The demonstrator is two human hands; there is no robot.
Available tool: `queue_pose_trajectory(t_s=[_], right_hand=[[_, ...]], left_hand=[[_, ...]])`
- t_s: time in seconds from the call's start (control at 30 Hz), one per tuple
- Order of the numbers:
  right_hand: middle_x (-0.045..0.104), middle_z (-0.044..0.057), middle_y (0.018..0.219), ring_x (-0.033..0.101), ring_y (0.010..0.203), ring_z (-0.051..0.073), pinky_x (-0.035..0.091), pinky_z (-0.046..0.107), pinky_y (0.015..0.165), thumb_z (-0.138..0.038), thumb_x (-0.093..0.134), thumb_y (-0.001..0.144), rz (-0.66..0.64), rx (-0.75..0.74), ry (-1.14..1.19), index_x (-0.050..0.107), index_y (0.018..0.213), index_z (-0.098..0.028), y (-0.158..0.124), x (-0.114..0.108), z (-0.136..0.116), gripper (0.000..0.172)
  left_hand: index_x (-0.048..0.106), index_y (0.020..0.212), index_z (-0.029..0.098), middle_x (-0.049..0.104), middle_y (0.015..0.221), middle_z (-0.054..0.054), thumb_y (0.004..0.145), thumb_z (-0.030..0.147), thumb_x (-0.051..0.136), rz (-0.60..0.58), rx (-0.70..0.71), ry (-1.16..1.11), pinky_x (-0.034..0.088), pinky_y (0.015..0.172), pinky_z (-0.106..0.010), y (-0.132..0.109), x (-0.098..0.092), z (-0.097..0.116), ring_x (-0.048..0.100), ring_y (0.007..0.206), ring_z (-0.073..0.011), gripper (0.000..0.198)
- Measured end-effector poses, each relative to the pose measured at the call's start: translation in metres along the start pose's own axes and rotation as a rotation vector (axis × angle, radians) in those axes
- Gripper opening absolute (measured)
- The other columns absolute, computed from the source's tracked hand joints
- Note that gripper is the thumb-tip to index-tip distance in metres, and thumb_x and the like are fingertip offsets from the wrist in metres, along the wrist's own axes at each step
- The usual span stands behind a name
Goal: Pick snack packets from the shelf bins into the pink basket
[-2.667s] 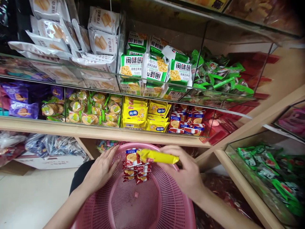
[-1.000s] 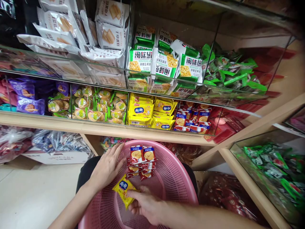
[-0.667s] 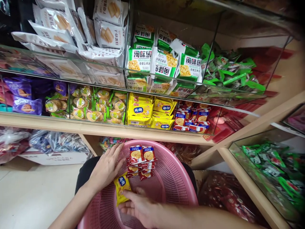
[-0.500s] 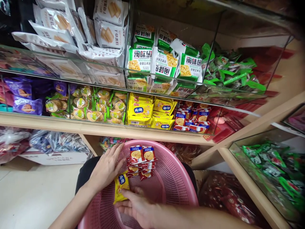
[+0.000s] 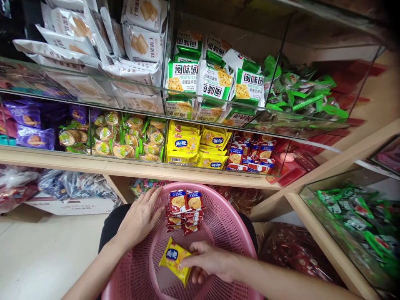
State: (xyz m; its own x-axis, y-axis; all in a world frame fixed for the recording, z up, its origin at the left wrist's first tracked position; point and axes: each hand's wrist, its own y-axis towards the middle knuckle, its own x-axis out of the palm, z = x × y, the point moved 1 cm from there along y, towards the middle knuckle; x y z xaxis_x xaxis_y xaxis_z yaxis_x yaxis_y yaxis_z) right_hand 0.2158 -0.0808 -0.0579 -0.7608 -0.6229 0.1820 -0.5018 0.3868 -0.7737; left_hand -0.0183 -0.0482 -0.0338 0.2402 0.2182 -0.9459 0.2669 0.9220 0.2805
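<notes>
I can't see the near edge of the pink basket (image 5: 233,221), and the right hand (image 5: 209,262) hides one corner of the yellow packet (image 5: 173,259) pinched between its thumb and fingers, over the basket's floor, nearer the person than the stacked red packets (image 5: 186,202). Whether it touches that floor, I can't tell. The left hand (image 5: 137,220) lies open on the rim, fingers outstretched.

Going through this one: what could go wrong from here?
The red packets are only stacked loose, so a bump from the right hand could topple them. The yellow packet, gripped near one edge, might slip. Pressing with the left hand could perhaps tip the pink basket.
</notes>
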Motion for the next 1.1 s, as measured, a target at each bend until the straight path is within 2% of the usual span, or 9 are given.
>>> queue_pose_trajectory(t_s=[0.23, 0.4, 0.6, 0.73, 0.83, 1.1], right_hand=[[0.063, -0.004, 0.061, 0.051, 0.041, 0.003, 0.038, 0.012, 0.037, -0.018, 0.067, 0.071, -0.017, -0.011, -0.132, 0.055, 0.083, -0.016, 0.002, -0.007, -0.015, 0.017], [0.064, -0.004, 0.059, 0.052, 0.039, 0.004, 0.036, 0.012, 0.035, -0.019, 0.065, 0.074, -0.010, 0.005, -0.126, 0.056, 0.080, -0.016, 0.013, -0.017, -0.019, 0.010], [0.064, -0.003, 0.057, 0.050, 0.037, 0.005, 0.033, 0.013, 0.034, -0.019, 0.062, 0.079, 0.135, 0.039, -0.030, 0.059, 0.082, -0.016, 0.018, -0.025, -0.011, 0.005], [0.059, -0.005, 0.050, 0.048, 0.037, 0.005, 0.035, 0.014, 0.037, -0.017, 0.060, 0.081, 0.211, 0.071, 0.005, 0.055, 0.078, -0.016, 0.014, -0.021, -0.012, 0.006], [0.059, -0.006, 0.052, 0.048, 0.037, 0.004, 0.035, 0.014, 0.038, -0.015, 0.059, 0.082, 0.279, 0.079, 0.037, 0.050, 0.081, -0.018, 0.011, -0.017, -0.012, 0.009], [0.058, -0.005, 0.053, 0.048, 0.039, 0.004, 0.035, 0.014, 0.039, -0.010, 0.055, 0.082, 0.385, 0.009, 0.057, 0.044, 0.085, -0.017, 0.009, -0.013, -0.007, 0.014]], left_hand=[[0.028, 0.143, 0.015, 0.051, 0.136, -0.018, 0.096, 0.037, 0.036, -0.007, -0.008, 0.009, 0.041, 0.103, -0.050, 0.001, -0.001, 0.001, 0.049, 0.125, -0.0310, 0.052], [0.031, 0.141, 0.011, 0.050, 0.137, -0.020, 0.096, 0.037, 0.036, -0.028, -0.016, 0.013, 0.040, 0.104, -0.051, 0.001, -0.003, 0.001, 0.047, 0.127, -0.0313, 0.052], [0.029, 0.141, 0.012, 0.050, 0.137, -0.020, 0.096, 0.037, 0.035, -0.018, -0.008, 0.019, 0.041, 0.103, -0.051, 0.000, 0.000, 0.000, 0.048, 0.126, -0.0310, 0.052], [0.030, 0.141, 0.011, 0.050, 0.136, -0.020, 0.097, 0.036, 0.034, -0.003, 0.001, 0.021, 0.041, 0.102, -0.052, 0.000, 0.002, -0.001, 0.049, 0.125, -0.0309, 0.051], [0.030, 0.141, 0.010, 0.050, 0.137, -0.020, 0.097, 0.037, 0.035, 0.011, 0.012, 0.028, 0.042, 0.102, -0.051, -0.001, 0.003, -0.002, 0.049, 0.125, -0.0310, 0.052], [0.028, 0.143, 0.015, 0.049, 0.139, -0.018, 0.097, 0.038, 0.036, 0.035, -0.002, 0.036, 0.041, 0.103, -0.051, -0.003, 0.011, -0.006, 0.047, 0.128, -0.0297, 0.052]])
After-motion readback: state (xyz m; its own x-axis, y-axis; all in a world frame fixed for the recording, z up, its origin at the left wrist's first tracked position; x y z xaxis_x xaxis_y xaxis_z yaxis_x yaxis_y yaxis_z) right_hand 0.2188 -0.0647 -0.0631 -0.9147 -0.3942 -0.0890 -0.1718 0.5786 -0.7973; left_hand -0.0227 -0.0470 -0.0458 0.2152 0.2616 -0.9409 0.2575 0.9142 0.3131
